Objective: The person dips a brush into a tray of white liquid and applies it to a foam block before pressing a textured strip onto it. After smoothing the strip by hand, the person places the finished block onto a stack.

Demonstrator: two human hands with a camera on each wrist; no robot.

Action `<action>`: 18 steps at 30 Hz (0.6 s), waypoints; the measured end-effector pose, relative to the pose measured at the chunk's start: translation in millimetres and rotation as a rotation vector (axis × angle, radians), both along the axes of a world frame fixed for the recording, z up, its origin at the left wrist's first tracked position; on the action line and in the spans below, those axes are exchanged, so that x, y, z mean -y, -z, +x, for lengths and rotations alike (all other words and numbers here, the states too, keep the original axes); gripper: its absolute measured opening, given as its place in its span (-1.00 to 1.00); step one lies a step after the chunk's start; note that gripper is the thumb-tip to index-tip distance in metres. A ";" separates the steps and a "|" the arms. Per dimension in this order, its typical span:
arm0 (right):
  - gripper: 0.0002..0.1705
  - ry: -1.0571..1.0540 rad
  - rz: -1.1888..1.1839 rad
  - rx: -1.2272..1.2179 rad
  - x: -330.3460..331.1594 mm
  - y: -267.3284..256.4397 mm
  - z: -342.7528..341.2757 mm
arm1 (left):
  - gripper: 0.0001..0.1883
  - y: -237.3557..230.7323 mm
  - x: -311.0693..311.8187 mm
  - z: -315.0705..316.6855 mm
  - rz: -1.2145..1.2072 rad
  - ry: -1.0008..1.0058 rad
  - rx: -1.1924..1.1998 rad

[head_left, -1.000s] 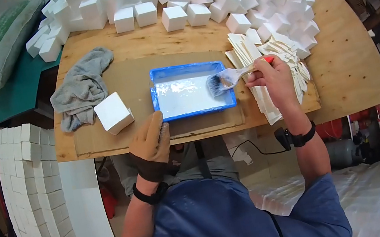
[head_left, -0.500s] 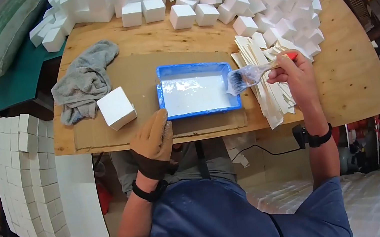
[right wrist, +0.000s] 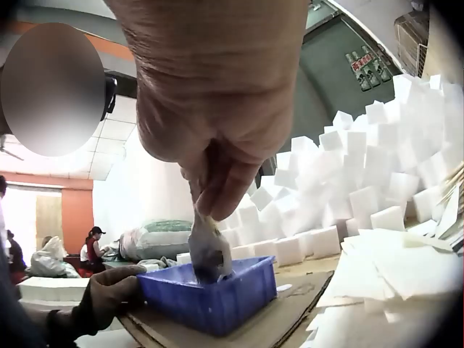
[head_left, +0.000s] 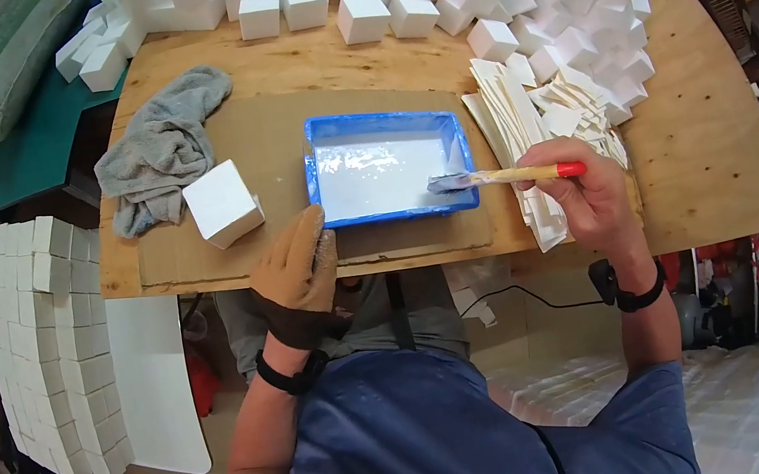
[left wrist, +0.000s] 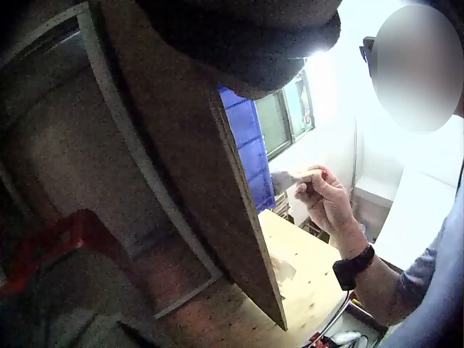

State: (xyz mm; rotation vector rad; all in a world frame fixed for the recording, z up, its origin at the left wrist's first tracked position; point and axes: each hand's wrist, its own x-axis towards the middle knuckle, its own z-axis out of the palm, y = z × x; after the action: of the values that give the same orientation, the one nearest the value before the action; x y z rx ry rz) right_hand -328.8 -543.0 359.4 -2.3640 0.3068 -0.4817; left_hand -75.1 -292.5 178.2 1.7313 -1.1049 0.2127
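My bare right hand point(head_left: 583, 193) pinches a paintbrush point(head_left: 495, 177) by its wooden, red-tipped handle. Its bristles sit in the right end of a blue plastic tray point(head_left: 387, 219), over white liquid point(head_left: 375, 180). In the right wrist view the brush point(right wrist: 210, 250) points down into the tray point(right wrist: 225, 312). My left hand point(head_left: 294, 270), in a tan and dark glove, has its fingers stretched out with the tips at the tray's near left corner. A white cube point(head_left: 222, 204) lies just left of the tray.
The tray stands on a cardboard sheet point(head_left: 263, 125). Left of it lies a crumpled grey cloth point(head_left: 166, 148). White strips point(head_left: 517, 152) are stacked on the right, and a large heap of white cubes point(head_left: 553, 13) lines the back. More white blocks point(head_left: 53, 345) are stacked beside the table.
The brush first moved right, to the tray's right rim, and has since come back left over the liquid, its handle now lying nearly level. My left hand has stayed at the tray corner.
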 end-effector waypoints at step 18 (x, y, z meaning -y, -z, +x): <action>-0.77 0.529 0.592 0.194 29.5 -12.7 35.0 | -0.62 3.5 1.3 2.5 -0.037 -0.015 0.068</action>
State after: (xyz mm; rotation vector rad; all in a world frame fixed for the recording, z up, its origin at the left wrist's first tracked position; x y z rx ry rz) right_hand -293.7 -572.5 372.0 -1.6342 0.8624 -0.7392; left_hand -72.7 -293.8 174.7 1.7102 -1.1308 0.3013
